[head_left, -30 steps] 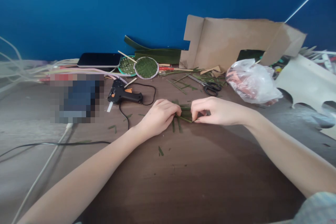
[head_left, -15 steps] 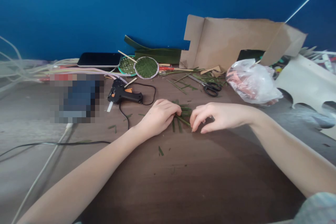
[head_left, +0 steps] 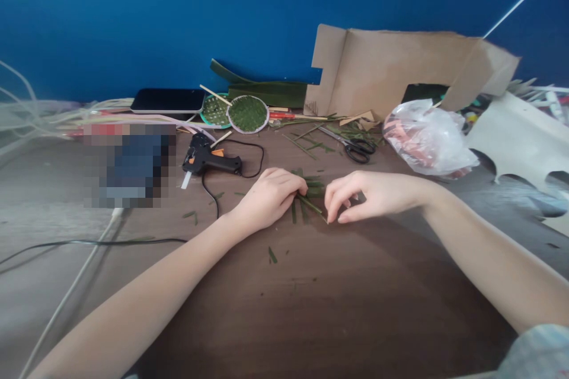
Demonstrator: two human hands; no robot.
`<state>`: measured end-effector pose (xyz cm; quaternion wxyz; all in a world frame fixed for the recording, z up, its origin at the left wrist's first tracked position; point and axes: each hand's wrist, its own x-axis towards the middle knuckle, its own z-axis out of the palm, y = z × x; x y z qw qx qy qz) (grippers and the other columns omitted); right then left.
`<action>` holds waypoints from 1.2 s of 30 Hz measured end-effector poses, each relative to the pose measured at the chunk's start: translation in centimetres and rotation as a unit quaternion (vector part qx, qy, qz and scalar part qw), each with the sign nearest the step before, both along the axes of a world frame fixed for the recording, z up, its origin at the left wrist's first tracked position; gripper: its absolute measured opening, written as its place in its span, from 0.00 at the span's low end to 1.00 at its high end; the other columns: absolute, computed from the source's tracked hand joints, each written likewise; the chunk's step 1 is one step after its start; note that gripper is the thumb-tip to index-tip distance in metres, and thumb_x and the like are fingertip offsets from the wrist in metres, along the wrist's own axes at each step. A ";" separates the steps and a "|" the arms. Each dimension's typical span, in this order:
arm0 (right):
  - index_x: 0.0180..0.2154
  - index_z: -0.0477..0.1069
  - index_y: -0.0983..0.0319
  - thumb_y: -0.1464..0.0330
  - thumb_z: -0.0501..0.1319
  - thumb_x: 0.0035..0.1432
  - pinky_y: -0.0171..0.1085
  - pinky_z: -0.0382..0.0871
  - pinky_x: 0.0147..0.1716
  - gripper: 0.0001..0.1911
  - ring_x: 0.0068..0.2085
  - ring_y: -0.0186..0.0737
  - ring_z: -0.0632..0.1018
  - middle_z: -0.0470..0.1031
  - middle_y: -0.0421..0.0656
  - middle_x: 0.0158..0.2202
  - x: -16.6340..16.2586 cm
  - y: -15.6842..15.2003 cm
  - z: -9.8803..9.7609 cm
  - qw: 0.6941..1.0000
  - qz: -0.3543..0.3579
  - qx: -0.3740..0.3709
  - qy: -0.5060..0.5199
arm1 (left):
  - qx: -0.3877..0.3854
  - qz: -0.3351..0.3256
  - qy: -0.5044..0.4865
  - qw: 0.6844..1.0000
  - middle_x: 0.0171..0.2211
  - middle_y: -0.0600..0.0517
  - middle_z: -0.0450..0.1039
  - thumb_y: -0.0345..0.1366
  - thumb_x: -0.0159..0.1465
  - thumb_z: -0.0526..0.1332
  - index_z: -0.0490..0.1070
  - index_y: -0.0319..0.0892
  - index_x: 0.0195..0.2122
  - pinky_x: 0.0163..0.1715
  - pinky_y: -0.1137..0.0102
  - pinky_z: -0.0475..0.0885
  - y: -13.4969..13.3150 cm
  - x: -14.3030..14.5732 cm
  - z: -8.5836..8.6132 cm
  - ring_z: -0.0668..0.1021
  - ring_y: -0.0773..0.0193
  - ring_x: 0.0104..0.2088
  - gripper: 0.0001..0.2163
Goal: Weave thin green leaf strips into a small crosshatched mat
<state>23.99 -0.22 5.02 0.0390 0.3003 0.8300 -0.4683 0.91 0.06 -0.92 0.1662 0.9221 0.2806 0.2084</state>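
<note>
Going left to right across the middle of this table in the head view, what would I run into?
Black glue gun → left hand → green leaf strips → right hand → white cut-out sheet.

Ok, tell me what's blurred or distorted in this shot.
Head view: centre sharp, left hand and right hand at the green strips; edges stretch and smear, so cables and white card go soft; a pixelated patch hides something beside the glue gun; soft light, faint shadows.
</note>
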 end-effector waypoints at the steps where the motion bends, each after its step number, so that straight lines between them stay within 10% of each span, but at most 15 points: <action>1: 0.35 0.75 0.62 0.63 0.58 0.54 0.35 0.63 0.35 0.12 0.34 0.34 0.70 0.73 0.44 0.37 0.0 0.0 0.0 1.000 -0.015 0.014 -0.003 | 0.001 0.000 0.000 1.000 0.38 0.53 0.74 0.24 0.61 0.49 0.66 0.42 0.37 0.46 0.67 0.62 0.0 0.0 0.0 0.73 0.65 0.40 0.10; 36: 0.26 0.65 0.61 0.65 0.54 0.51 0.33 0.55 0.25 0.07 0.24 0.31 0.63 0.65 0.36 0.22 -1.7 -0.7 -2.4 0.957 -0.263 0.111 -0.055 | -0.027 0.025 0.001 0.999 0.37 0.53 0.72 0.24 0.60 0.51 0.65 0.43 0.40 0.44 0.66 0.64 0.1 0.2 0.3 0.73 0.64 0.40 0.10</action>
